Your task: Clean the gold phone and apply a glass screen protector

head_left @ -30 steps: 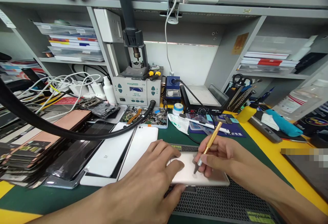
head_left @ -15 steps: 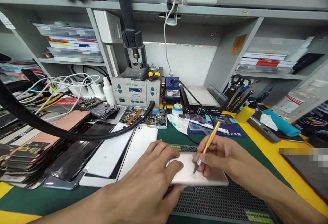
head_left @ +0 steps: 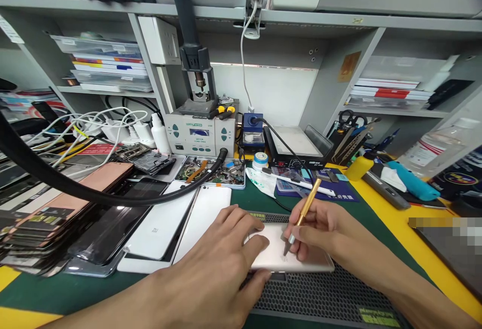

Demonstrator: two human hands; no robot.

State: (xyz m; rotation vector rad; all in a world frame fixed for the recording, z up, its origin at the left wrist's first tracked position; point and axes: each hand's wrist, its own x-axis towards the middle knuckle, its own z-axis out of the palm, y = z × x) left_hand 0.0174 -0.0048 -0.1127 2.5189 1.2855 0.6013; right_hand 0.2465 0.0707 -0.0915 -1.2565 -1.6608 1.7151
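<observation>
A pale gold smartphone [head_left: 311,263] lies back side up on a black honeycomb mat [head_left: 301,296]. My left hand [head_left: 226,258] grips the phone's left end, fingers over the far side and thumb at the near edge. Pinched in my right hand [head_left: 320,226] is a slim gold pen-shaped tool [head_left: 310,199] with a silver collar and a dark tapered tip. Its tip points down at a small scuffed mark on the phone's back. Whether the tip touches the surface I cannot tell.
Left of my hands lie white phones [head_left: 158,231] and a stack of phone parts [head_left: 41,228]. A thick black hose [head_left: 113,199] arcs across the left side to a grey hot-air station [head_left: 196,135]. A tray of circuit boards [head_left: 203,171] and a white brush [head_left: 301,182] lie beyond.
Almost nothing differs. My right hand and the gold pen-shaped tool have shifted very slightly left, while my left hand keeps its hold on the smartphone.
</observation>
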